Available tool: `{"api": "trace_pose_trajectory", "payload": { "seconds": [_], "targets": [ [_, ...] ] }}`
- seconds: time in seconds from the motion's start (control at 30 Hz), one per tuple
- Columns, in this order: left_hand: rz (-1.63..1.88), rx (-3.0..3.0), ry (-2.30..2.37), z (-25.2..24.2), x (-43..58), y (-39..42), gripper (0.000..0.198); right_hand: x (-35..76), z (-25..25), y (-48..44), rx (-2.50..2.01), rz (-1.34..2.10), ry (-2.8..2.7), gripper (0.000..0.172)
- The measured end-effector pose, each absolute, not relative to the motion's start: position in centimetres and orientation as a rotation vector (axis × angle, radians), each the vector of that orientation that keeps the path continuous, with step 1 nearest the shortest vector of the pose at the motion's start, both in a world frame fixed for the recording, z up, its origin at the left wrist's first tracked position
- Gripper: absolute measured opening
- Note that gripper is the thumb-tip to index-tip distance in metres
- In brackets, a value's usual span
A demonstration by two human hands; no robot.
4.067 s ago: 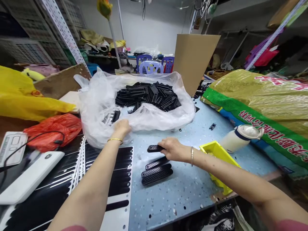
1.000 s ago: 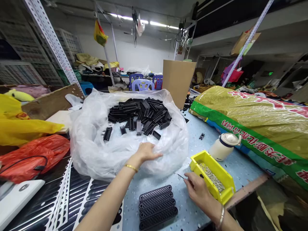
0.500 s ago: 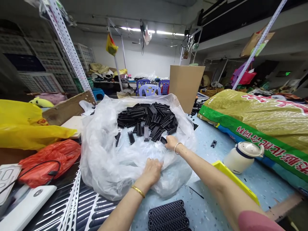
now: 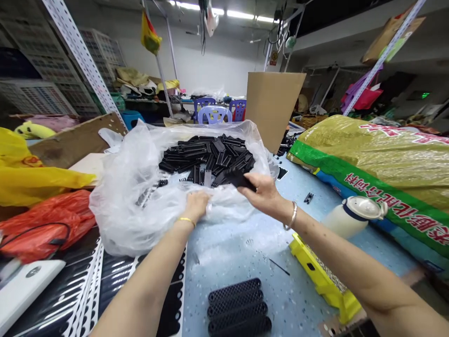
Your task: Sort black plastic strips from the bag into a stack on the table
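Observation:
A clear plastic bag (image 4: 133,206) lies open on the blue table (image 4: 238,252), holding a heap of black comb-like plastic parts (image 4: 206,157). My left hand (image 4: 197,204) is closed on the bag's near edge, pinching the plastic. My right hand (image 4: 264,193) is closed on one black plastic part (image 4: 240,179), held just above the bag's front rim. A stack of black perforated oblong covers (image 4: 238,306) lies on the table nearer to me, below both hands.
A yellow bin (image 4: 324,278) of small metal pieces sits under my right forearm, a white jug (image 4: 354,217) beside it. A big yellow-green sack (image 4: 382,164) fills the right side. Black-and-white sticker sheets (image 4: 105,285), red (image 4: 45,222) and yellow bags (image 4: 31,173) lie left. A cardboard box (image 4: 271,105) stands behind.
My right hand has drawn back from inside the bag with a black part in its grip. My left hand stays on the bag's edge. The view has tilted down a little.

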State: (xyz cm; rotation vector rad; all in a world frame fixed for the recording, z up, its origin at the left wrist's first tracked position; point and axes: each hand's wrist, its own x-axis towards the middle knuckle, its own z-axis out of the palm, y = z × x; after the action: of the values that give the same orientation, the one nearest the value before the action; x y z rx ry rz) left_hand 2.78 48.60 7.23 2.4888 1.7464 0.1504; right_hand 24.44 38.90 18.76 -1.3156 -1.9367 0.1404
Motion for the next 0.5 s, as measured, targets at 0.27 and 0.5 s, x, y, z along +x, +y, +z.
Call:
{"api": "trace_pose_trajectory", "payload": {
  "seconds": [0.27, 0.5],
  "targets": [
    [0.161, 2.344, 1.785, 7.5, 4.0, 48.8, 0.040, 23.1, 10.9, 30.5, -1.477, 0.708, -2.406, 0.017],
    [0.515, 2.325, 1.675, 11.3, 2.3, 41.4, 0.058, 21.1, 10.4, 28.2, -1.474, 0.605, -2.739, 0.015]
  ]
}}
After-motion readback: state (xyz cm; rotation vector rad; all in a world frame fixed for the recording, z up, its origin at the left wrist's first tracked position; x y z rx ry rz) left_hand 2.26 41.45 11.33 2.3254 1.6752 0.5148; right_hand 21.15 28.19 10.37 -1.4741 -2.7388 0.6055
